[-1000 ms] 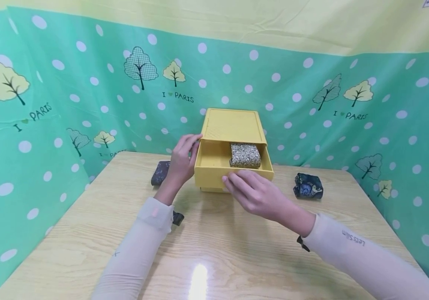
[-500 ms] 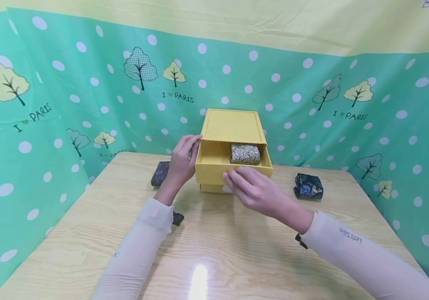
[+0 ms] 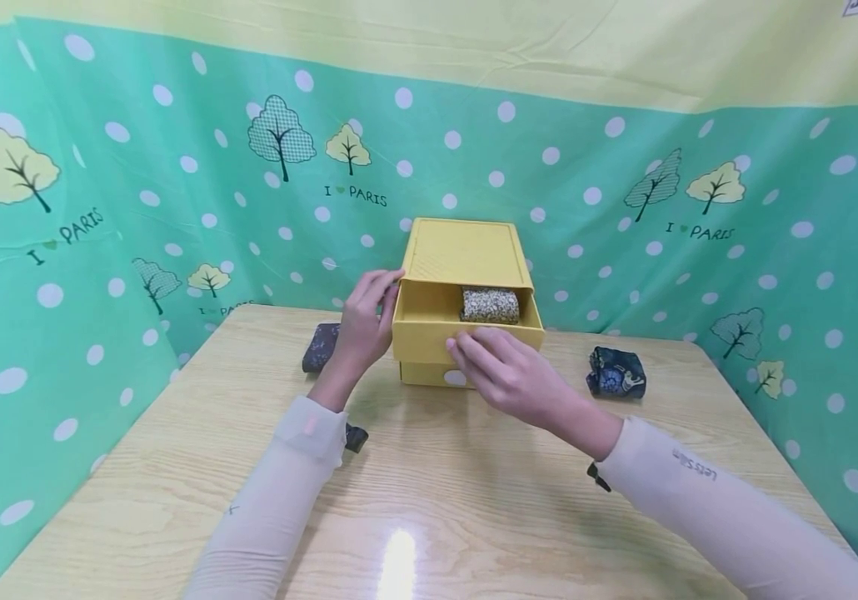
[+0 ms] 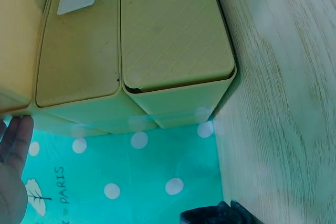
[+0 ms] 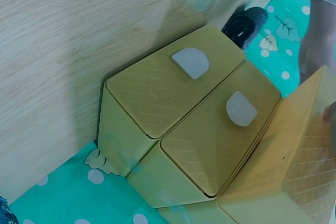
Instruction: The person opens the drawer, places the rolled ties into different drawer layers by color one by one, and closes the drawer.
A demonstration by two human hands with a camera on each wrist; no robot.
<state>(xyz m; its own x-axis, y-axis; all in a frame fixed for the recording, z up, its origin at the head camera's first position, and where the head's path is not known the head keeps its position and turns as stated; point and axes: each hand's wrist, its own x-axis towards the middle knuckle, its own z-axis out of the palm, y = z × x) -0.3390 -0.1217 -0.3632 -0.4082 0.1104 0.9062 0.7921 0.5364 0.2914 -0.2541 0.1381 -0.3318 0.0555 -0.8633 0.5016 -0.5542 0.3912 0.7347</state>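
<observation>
A yellow drawer unit [image 3: 466, 250] stands near the table's far edge. Its top drawer [image 3: 421, 342] is partly pulled out, and a folded grey speckled cloth [image 3: 491, 306] lies in the drawer's right half. My left hand [image 3: 365, 312] rests along the unit's upper left side with fingers mostly straight; they also show against the side in the left wrist view. With bent fingers and thumb, my right hand [image 3: 507, 375] holds the top drawer's front at its handle, which it mostly hides. Lower drawers [image 5: 173, 85] with pale half-round handles [image 5: 191, 62] are closed.
One dark folded cloth [image 3: 321, 346] lies left of the unit, partly behind my left wrist. Another, with a blue pattern [image 3: 618, 372], lies to the right. A green dotted curtain [image 3: 586, 167] hangs behind and beside the wooden table [image 3: 174, 467].
The top drawer has slid a little further into the unit, my right hand moving with it. A lower drawer's handle has come into view beneath. My left hand has stayed in place.
</observation>
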